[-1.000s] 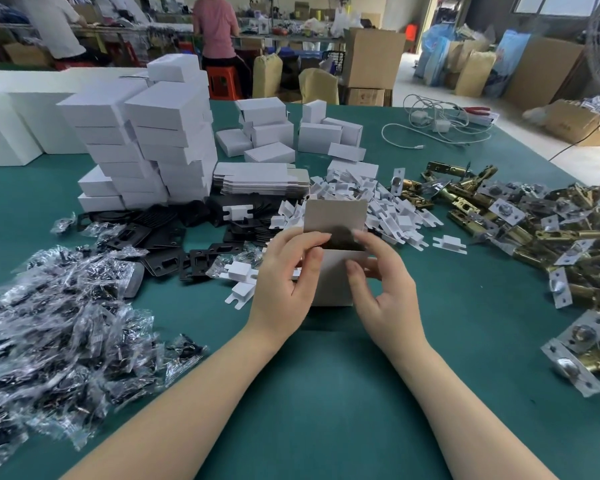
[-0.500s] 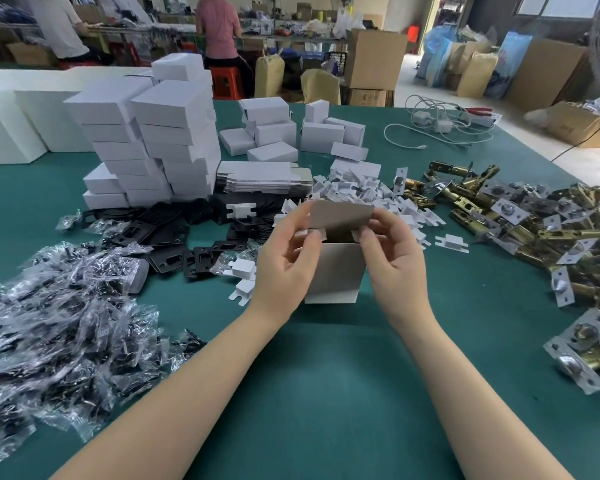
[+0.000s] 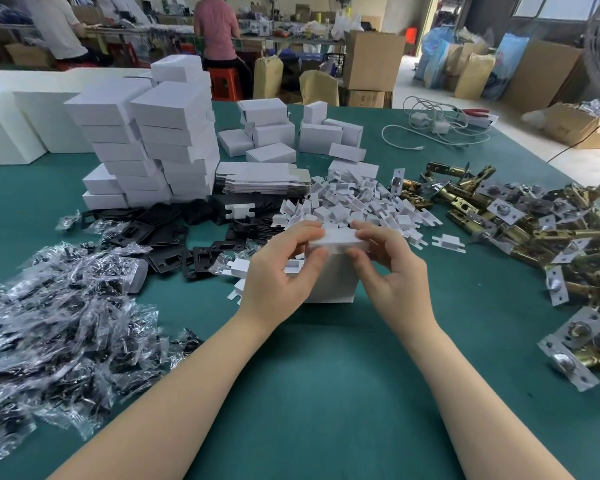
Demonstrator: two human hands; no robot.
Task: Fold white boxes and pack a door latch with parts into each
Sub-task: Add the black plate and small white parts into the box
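Observation:
A small white box [image 3: 333,277] stands upright on the green table [image 3: 326,375], its top flap folded down over the opening. My left hand [image 3: 279,271] pinches the flap's left end and my right hand [image 3: 387,268] pinches its right end, fingers curled around the box top. Brass door latches [image 3: 551,237] lie heaped at the right. A pile of white card inserts [image 3: 361,206] sits just behind the box. Black plates [image 3: 160,237] and clear bagged parts [image 3: 59,317] spread out at the left. Flat unfolded boxes [image 3: 262,178] are stacked behind.
Stacks of finished white boxes [image 3: 146,143] rise at the back left, with more loose boxes [image 3: 291,133] beyond. White cables and chargers [image 3: 437,128] lie at the far right. Two people stand at benches in the background.
The grey inner flap that stood up open has been folded down onto the box top. Both hands rose to the box's upper edge and now pinch it closed.

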